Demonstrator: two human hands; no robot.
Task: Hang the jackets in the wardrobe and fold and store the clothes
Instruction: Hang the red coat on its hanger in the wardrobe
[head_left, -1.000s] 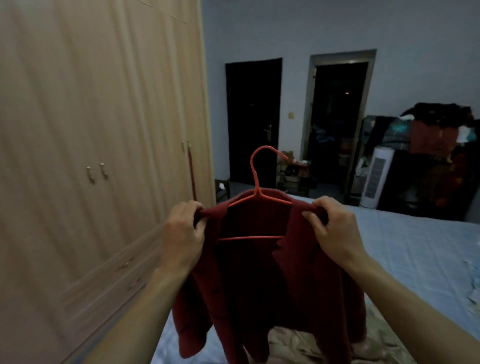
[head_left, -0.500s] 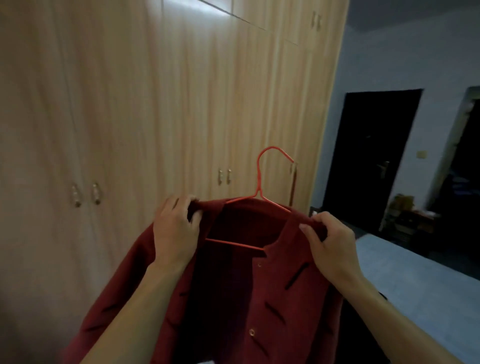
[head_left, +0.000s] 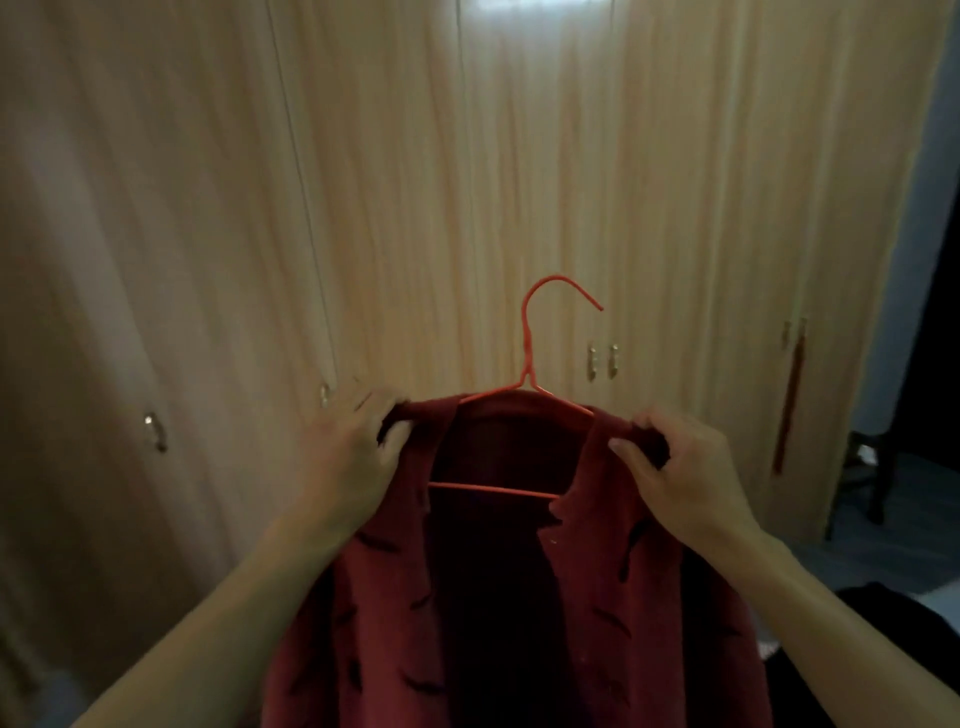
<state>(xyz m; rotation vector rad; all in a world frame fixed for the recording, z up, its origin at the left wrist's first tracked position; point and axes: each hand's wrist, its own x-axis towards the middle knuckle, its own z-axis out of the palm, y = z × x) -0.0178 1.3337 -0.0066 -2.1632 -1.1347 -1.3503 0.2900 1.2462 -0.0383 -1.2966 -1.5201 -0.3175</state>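
Since a second ago we have turned from the bed to face the closed wardrobe (head_left: 519, 182) — the red jacket (head_left: 519, 597) on its hanger (head_left: 527, 364) is held before it, left hand (head_left: 353, 447) and right hand (head_left: 675, 467) gripping the shoulders. Doors need opening next, we judge.

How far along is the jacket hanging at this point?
Done: the red jacket is already on the orange hanger. In hand: the left hand and right hand each grip a shoulder, holding it up facing the wardrobe. Left: the doors look closed, so one must be opened and the hook put on a rail. No folded clothes are in view.
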